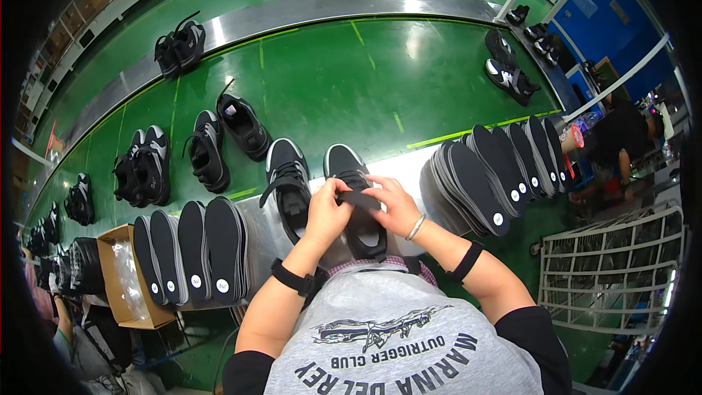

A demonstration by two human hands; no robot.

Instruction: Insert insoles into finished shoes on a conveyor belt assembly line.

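Observation:
Directly in front of me stand two black shoes with grey toe edges, side by side, toes pointing away. Over the opening of the right shoe (363,232), my left hand (327,211) and my right hand (397,206) pinch a short black strap (360,199) between them. The strap lies crosswise above the laces, and my fingers hide both its ends. Close by on the left, the other shoe (288,184) sits untouched with its own strap slanting out to the left side. A pale lining shows inside the right shoe's heel.
Stacks of black insoles stand on the left (225,249) and right (468,186) of the metal bench. An open cardboard box (111,278) holds clear plastic. More black shoes (206,150) rest on the green surface (314,80). A white wire cart (610,267) is at right; other people are at both sides.

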